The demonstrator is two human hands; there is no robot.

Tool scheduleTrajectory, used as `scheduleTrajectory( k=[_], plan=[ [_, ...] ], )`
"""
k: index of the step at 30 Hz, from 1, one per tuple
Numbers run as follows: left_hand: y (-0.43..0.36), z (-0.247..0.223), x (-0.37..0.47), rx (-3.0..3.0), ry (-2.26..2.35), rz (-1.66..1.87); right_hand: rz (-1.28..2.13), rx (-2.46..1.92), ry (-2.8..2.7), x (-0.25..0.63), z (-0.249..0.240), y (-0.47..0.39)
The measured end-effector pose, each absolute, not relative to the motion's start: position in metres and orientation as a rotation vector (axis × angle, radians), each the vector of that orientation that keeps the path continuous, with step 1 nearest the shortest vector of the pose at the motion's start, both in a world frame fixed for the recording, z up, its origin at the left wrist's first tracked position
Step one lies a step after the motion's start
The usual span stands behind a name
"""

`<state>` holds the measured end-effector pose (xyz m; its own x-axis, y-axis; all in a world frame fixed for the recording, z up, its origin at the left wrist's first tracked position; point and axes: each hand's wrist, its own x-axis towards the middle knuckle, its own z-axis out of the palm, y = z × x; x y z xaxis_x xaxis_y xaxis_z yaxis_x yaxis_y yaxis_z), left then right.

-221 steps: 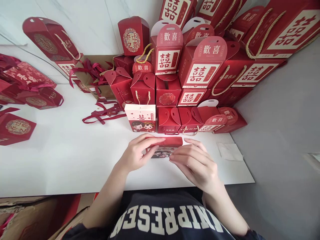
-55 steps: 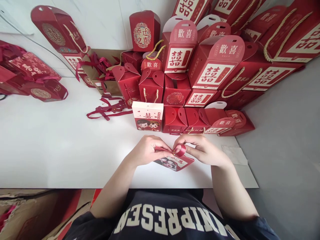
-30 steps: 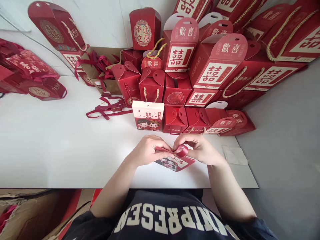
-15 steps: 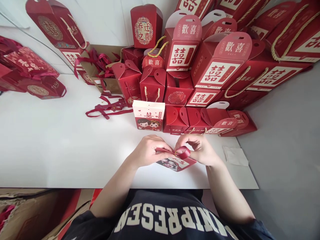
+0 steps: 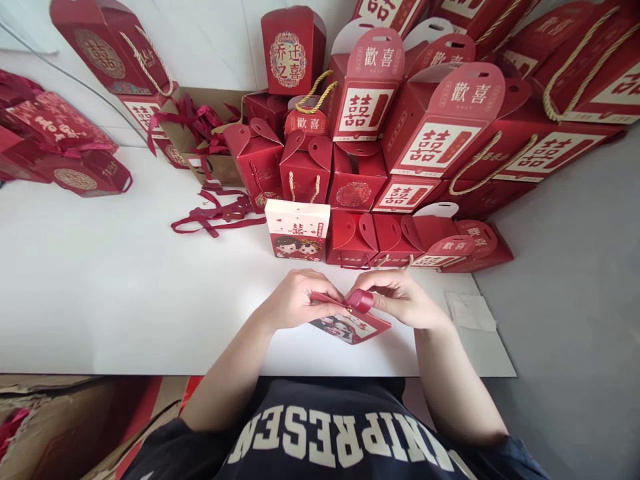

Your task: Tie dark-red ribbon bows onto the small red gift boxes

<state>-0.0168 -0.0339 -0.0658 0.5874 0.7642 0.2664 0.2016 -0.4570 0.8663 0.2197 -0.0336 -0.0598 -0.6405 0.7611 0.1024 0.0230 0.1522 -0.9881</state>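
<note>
- Rear box [image 5: 293,50], round emblem: 乔迁之喜;
- Tall box [image 5: 367,83], rounded flap: 歡喜; white panel: 囍;
- Large box [image 5: 433,123] to its right: 歡喜 above 囍, same layout;
- Pale-topped box [image 5: 297,230], front row: 囍 above two cartoon figures [image 5: 287,246];
- Upper-left box [image 5: 103,53], medallion: 囍;
- Dark shirt [image 5: 323,443]: white capitals NIPRESEN, upside down;
- Held box [image 5: 345,329]: lettering partly covered; not legible to me.

Room leftward on tabletop [image 5: 125,300], boxes [image 5: 351,241] ahead

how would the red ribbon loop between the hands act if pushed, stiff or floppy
The ribbon loop is probably bendy yet springy, since it forms a rounded curl. It may feel slippery, given its shiny surface, and is likely light, being a thin strip.
</note>
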Motion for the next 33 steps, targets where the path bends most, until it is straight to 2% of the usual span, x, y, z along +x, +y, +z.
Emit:
scheduleTrajectory(
  k=[8, 11, 14, 17, 19, 22, 28, 33],
  plan=[
    [-0.028, -0.073, -0.018, 1.588, 0.679, 0.669, 1.633, -0.533, -1.755, 0.205, -0.085, -0.024],
    [-0.025, -0.084, -0.017, 1.484, 0.605, 0.656, 1.554, -0.504, -1.697, 0.198, -0.094, -0.027],
    [-0.023, -0.092, -0.013, 1.488, 0.708, 0.867, 1.278, -0.594, -1.675, 0.193, -0.098, -0.034],
    [-0.026, -0.089, -0.007, 1.615, 0.946, 1.209, 0.881, -0.794, -1.702, 0.189, -0.097, -0.043],
    [-0.033, -0.081, -0.004, 1.754, 1.05, 1.3, 0.603, -0.899, -1.749, 0.186, -0.096, -0.047],
    [-0.05, -0.065, -0.001, 1.874, 1.123, 1.242, 0.289, -0.976, -1.786, 0.18, -0.096, -0.052],
    [-0.075, -0.053, 0.008, 2.005, 1.338, 1.103, 0.151, -1.087, -1.745, 0.169, -0.096, -0.062],
    [-0.073, -0.053, 0.017, 2.145, 1.554, 1.092, -0.177, -1.189, -1.853, 0.163, -0.09, -0.066]
  ],
)
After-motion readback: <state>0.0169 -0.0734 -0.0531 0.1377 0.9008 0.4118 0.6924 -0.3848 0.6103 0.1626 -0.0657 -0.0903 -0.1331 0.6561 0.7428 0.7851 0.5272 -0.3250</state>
